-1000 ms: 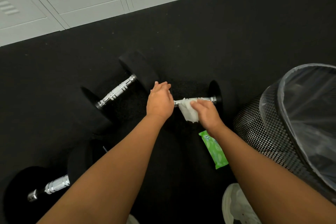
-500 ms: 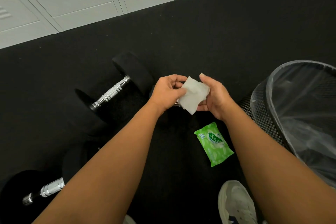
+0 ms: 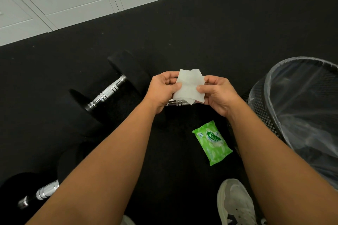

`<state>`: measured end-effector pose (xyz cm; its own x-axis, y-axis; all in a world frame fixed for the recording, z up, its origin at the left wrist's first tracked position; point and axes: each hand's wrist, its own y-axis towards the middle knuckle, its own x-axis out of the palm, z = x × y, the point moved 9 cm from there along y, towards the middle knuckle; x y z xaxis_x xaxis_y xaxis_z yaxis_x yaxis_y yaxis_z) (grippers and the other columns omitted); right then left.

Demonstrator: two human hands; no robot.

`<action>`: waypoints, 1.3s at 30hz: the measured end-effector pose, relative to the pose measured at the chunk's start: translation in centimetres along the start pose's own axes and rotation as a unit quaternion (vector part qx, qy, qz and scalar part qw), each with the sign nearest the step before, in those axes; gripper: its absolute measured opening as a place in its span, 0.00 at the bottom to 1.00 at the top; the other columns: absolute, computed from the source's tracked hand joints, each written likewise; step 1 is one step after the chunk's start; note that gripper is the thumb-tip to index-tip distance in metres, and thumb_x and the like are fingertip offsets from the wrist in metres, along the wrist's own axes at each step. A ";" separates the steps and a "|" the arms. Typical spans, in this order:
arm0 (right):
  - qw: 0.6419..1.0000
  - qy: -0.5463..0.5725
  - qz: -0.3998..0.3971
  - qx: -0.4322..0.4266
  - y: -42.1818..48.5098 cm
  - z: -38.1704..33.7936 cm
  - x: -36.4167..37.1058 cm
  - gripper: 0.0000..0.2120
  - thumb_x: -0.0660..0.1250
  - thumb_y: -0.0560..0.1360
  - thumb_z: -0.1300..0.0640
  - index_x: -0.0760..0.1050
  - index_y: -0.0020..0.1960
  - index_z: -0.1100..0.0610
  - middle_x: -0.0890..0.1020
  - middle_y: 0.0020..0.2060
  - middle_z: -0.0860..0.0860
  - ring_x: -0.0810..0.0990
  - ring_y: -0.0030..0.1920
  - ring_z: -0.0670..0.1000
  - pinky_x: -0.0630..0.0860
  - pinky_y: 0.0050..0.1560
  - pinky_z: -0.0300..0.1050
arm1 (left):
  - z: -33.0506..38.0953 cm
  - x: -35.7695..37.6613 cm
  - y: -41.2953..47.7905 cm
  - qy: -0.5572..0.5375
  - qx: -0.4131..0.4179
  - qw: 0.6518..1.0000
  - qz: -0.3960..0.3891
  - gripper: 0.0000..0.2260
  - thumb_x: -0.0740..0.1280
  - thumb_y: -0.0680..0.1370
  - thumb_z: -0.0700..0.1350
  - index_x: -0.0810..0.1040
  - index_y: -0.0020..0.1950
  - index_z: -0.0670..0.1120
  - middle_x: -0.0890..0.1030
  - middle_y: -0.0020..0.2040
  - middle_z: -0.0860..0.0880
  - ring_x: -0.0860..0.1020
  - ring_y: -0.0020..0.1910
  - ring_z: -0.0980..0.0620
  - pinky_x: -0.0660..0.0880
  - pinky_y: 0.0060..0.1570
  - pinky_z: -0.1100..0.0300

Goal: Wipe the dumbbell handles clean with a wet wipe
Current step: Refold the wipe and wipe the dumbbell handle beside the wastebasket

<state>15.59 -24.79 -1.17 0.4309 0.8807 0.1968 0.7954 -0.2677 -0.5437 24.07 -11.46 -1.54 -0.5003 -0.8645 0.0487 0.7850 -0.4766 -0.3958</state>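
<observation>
The bin (image 3: pixel 261 107) is the big thing here. 3 dumbbells lie out from it: near handle (image 3: pixel 175 103), mid handle (image 3: pixel 106 93), far handle (image 3: pixel 45 192). 1 second ago the right hand (image 3: pixel 217 93) rubbed the near handle. Now it and the left hand (image 3: pixel 162 89) each pinch a side of the wipe (image 3: pixel 189 86), lifted above that handle. I think they want a clean side. The pack (image 3: pixel 212 142) lies beside the bin.
</observation>
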 end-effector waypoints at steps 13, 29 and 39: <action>0.995 0.030 0.049 -0.078 0.6 -1.5 -1.3 0.11 0.67 0.70 0.64 0.74 0.29 0.63 0.76 0.30 0.55 0.77 0.35 0.54 0.73 0.34 0.46 | -2.1 2.7 -0.4 -0.245 -0.153 0.957 -0.030 0.15 0.68 0.75 0.47 0.73 0.55 0.39 0.81 0.48 0.41 0.81 0.46 0.44 0.80 0.47 0.51; 0.772 -0.523 0.268 -0.240 2.9 -1.8 -5.3 0.13 0.58 0.78 0.57 0.75 0.59 0.58 0.79 0.55 0.53 0.74 0.58 0.56 0.68 0.58 0.52 | -1.1 4.1 0.4 0.490 0.073 0.867 0.055 0.05 0.63 0.76 0.40 0.70 0.51 0.43 0.76 0.42 0.44 0.76 0.41 0.43 0.71 0.38 0.53; 0.772 -0.491 0.274 -0.296 2.9 -1.3 -5.3 0.19 0.51 0.76 0.54 0.77 0.53 0.61 0.80 0.51 0.55 0.76 0.51 0.56 0.73 0.53 0.49 | -4.8 9.0 0.9 0.557 0.133 0.814 -0.094 0.16 0.57 0.77 0.33 0.66 0.64 0.42 0.70 0.65 0.40 0.67 0.66 0.35 0.56 0.71 0.49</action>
<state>16.19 -30.69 -2.73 0.4729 0.3645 -0.8022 0.7887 -0.5811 0.2009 18.50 -18.87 -5.82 -0.5250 -0.1616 -0.8356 0.6340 -0.7293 -0.2573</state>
